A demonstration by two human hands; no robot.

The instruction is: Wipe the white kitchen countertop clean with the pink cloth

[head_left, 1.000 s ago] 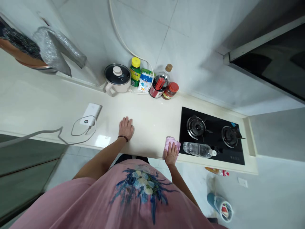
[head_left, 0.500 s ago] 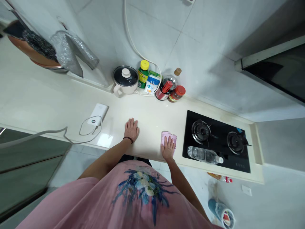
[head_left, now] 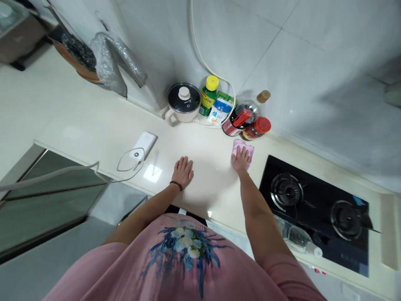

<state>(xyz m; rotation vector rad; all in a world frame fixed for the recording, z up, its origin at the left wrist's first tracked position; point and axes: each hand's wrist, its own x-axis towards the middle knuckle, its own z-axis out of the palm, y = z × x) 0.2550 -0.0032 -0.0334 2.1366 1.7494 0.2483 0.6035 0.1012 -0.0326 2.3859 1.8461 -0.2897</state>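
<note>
pink cloth [head_left: 240,143], far edge toward jar [head_left: 256,129], long axis unclear

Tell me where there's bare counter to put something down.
One free patch of counter lies between your left hand and the pink cloth under your right hand. Another spreads farther left, past the white power bank. It's crowded along the wall, from the pot to the red-lidded jar. A clear bottle lies on the stove.
</note>
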